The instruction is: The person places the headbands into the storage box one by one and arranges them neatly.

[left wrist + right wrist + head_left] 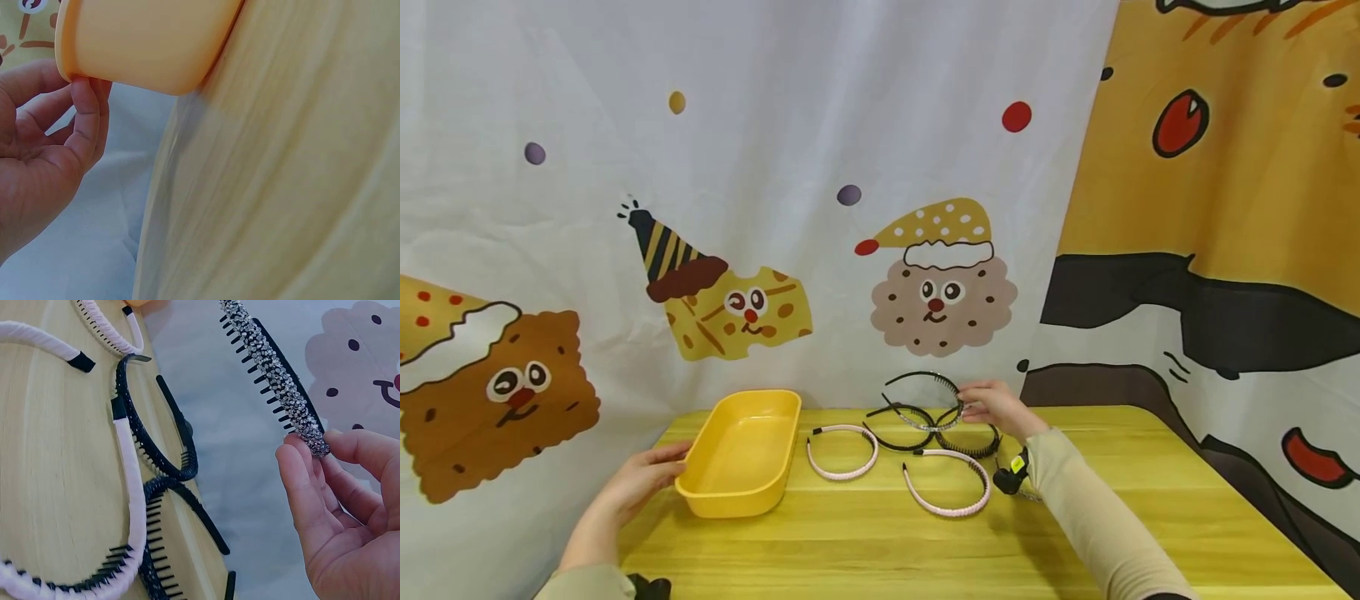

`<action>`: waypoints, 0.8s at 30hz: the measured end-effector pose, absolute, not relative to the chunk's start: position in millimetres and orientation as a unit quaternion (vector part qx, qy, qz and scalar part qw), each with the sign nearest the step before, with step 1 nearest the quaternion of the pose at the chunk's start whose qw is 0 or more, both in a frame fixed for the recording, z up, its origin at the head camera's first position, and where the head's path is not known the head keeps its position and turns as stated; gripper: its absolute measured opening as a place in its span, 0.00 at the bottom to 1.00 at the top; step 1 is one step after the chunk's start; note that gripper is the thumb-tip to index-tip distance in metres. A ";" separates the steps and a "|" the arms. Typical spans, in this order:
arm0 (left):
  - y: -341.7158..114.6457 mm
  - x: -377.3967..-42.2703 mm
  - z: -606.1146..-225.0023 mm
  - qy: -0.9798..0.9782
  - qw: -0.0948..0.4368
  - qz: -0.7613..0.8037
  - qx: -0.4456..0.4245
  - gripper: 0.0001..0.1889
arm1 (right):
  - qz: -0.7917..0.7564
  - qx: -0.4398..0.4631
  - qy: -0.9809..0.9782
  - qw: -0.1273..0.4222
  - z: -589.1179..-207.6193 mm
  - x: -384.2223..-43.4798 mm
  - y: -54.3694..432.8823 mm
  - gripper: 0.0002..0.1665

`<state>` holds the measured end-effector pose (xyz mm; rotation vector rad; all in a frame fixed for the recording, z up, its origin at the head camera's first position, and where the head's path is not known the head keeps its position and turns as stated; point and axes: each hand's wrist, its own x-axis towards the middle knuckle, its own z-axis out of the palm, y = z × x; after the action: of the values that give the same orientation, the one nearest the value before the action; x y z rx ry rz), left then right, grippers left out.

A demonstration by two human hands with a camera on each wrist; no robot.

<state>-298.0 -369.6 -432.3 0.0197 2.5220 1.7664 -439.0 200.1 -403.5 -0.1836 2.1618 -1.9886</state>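
Note:
My left hand (642, 482) grips the left rim of a shallow yellow tray (741, 454), its thumb and fingertips pinching the edge in the left wrist view. The tray holds nothing. Toward the back of the table, my right hand (1000, 410) pinches one end of a black toothed headband covered with silvery stones (275, 378). It is raised, overlapping two dark headbands in the head view. Of those, a black headband (134, 422) lies on the left and a toothed black headband (150, 569) on the right. Nearer me is a pink headband (951, 511).
A second pink headband (853, 475) lies just right of the tray. Part of a sparkly thing (1030, 496) shows beside the right wrist's black camera (1011, 477). The wood-grain table (850, 554) backs onto a white cartoon-printed curtain (775, 108).

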 end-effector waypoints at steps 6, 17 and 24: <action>-369.7 -299.8 -433.4 0.819 0.033 0.573 0.003 0.30 | -0.675 -0.068 0.728 0.103 -403.4 -438.6 190.6 0.27; -367.1 -295.6 -431.2 0.813 0.027 0.581 0.014 0.29 | -0.672 -0.074 0.729 0.108 -399.7 -439.7 174.5 0.26; -366.8 -295.8 -431.6 0.812 0.025 0.584 0.010 0.30 | -0.672 -0.083 0.727 0.113 -397.1 -441.5 163.1 0.26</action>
<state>-295.8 -366.8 -431.6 0.0296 2.5102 1.8048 -441.5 163.1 -397.1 -0.2449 2.1330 -1.9711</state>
